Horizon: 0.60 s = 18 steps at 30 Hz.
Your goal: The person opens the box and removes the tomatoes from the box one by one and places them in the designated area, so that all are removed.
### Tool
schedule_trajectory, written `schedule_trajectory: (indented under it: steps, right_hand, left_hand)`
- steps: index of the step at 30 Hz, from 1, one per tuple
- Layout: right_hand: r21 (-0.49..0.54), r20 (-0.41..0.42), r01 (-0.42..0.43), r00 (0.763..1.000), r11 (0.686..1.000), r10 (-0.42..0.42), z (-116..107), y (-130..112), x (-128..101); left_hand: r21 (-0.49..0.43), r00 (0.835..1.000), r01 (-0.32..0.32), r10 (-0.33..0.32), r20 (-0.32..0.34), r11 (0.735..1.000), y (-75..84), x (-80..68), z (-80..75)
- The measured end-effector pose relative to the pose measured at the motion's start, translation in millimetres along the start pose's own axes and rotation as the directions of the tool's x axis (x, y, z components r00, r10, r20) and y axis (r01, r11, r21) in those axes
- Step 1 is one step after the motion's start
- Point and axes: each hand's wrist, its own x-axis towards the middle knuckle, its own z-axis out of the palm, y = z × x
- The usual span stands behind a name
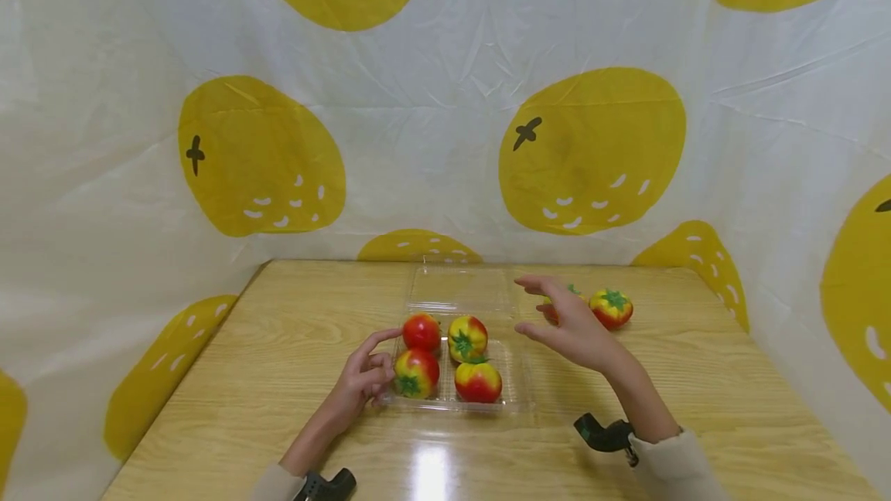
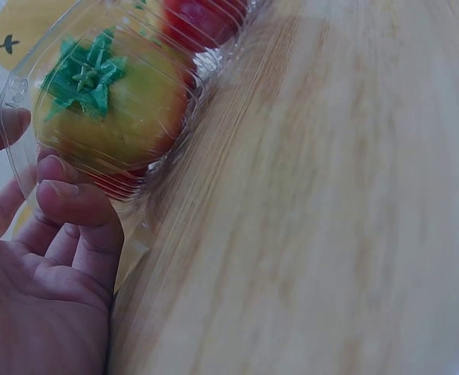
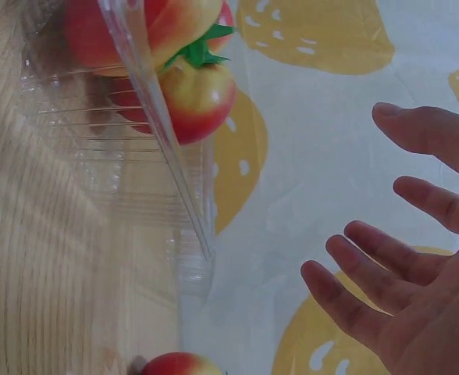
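Note:
A clear plastic clamshell box (image 1: pixel 511 400) lies with its lid (image 1: pixel 459 288) folded back. Inside sit several red-and-yellow toy tomatoes, among them a front-left tomato (image 1: pixel 417 374) and a front-right tomato (image 1: pixel 478 383), with green leafy tops. My left hand (image 1: pixel 358 381) holds the box's left edge, its index finger reaching up to the back-left tomato (image 1: pixel 421 332). In the left wrist view, curled fingers (image 2: pixel 69 203) lie at the clear rim. Spread and holding nothing, my right hand (image 1: pixel 574 331) hovers right of the box, partly covering one loose tomato (image 1: pixel 567 294).
Another loose tomato (image 1: pixel 612 309) rests beside it at the back right of the wooden table (image 1: pixel 292 339). Behind the table hangs a pale cloth (image 1: pixel 425 153) printed with large yellow fruit. A bright light reflection lies on the table's front part.

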Motion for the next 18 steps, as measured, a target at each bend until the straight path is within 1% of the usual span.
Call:
schedule_trajectory:
  steps: [10,14,18]
  right_hand:
    - [-0.050,0.126,0.046,0.991,0.998,-0.039,11.7,-4.0,13.1]
    - [-0.077,0.190,0.096,0.978,0.992,-0.080,15.1,-5.3,21.0]
    - [-0.109,0.265,0.137,0.958,0.985,-0.105,16.6,-4.0,29.5]
  left_hand:
    - [-0.010,1.000,-0.004,0.004,0.014,1.000,0.1,0.5,0.0]
    - [-0.008,1.000,-0.004,0.004,0.013,1.000,-0.1,0.6,0.0]
    - [-0.006,1.000,0.004,-0.004,0.004,1.000,-0.7,0.7,0.6]
